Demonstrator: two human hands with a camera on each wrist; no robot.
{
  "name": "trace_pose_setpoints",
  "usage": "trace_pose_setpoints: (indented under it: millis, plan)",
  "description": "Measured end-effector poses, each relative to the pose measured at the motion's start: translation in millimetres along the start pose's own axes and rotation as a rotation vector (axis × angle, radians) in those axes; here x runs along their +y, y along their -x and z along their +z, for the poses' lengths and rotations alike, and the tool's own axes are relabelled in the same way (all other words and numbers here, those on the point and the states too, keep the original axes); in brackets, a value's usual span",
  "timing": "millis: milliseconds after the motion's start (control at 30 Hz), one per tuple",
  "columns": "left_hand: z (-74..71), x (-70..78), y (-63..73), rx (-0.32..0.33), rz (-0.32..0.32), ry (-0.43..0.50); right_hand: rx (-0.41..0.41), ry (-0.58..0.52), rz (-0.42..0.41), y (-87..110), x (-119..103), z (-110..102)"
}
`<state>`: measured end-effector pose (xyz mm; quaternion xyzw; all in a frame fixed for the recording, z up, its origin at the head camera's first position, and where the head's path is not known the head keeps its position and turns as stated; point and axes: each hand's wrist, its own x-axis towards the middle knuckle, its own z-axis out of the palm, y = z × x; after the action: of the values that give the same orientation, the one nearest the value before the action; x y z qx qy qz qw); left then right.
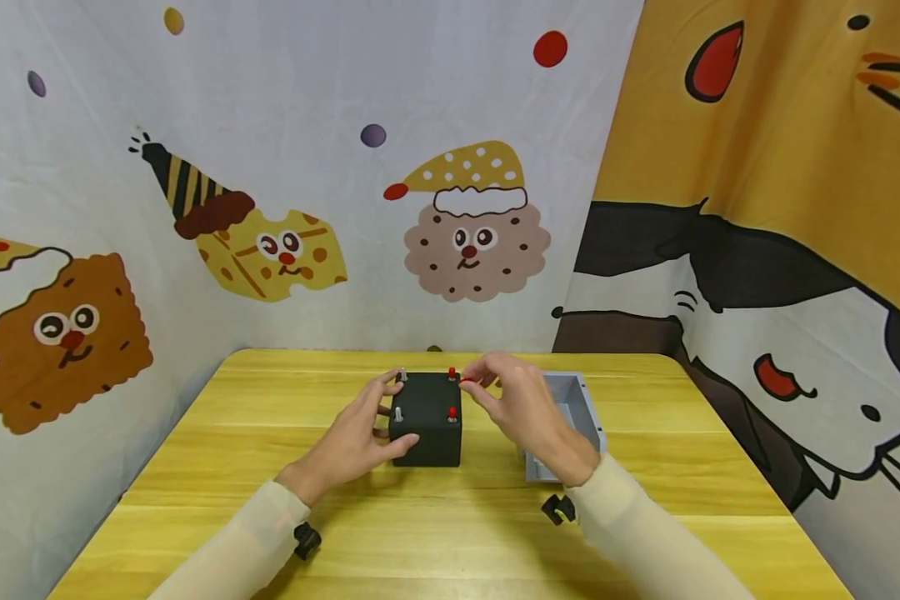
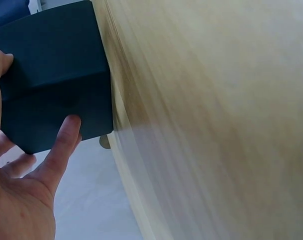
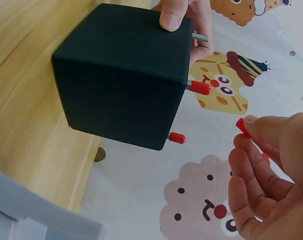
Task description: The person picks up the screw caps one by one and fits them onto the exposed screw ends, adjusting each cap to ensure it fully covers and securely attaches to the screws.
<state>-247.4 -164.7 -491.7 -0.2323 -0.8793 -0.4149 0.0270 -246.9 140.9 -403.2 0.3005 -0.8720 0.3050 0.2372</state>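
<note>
A black box (image 1: 426,400) sits on the table with threaded metal studs standing up from its top corners. Red caps (image 3: 199,87) cover the two studs on the right; the two on the left show bare metal (image 1: 399,414). My left hand (image 1: 352,429) grips the box from its left side, thumb against the front face. Beside the far right corner, my right hand (image 1: 521,404) pinches a loose red cap (image 3: 243,127) between thumb and forefinger, apart from the studs. Another bit of red (image 3: 265,159) shows behind its fingers, mostly hidden.
A grey plastic tray (image 1: 587,400) lies to the right of the box, partly under my right hand and forearm. The wooden table (image 1: 270,417) ends at a back edge just behind the box, with a printed cloth (image 1: 307,100) hanging beyond it.
</note>
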Motion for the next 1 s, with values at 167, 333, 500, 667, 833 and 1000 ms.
trace_pose_setpoints:
  millis: [167,333,500,667,833,1000]
  plan:
    - [-0.8,0.7,-0.4,-0.002,0.003,-0.004,0.010,-0.029,-0.029,-1.6,-1.8,4.5]
    - [-1.2,1.2,-0.1,-0.004,0.005,-0.004,0.008,-0.050,-0.040,-4.0,-3.7,9.7]
    - [-1.2,1.8,0.3,-0.004,0.008,-0.008,-0.002,-0.050,-0.047,-6.0,-6.7,13.5]
    - [-1.0,1.6,0.6,-0.005,0.010,-0.008,-0.030,-0.070,-0.054,-7.3,-8.9,16.3]
    - [-1.2,1.7,0.6,-0.002,0.021,-0.009,-0.025,-0.081,-0.077,-7.9,-11.1,19.5]
    - [-1.8,2.5,0.8,0.004,0.035,-0.013,-0.018,-0.102,-0.103,-9.2,-14.8,22.1]
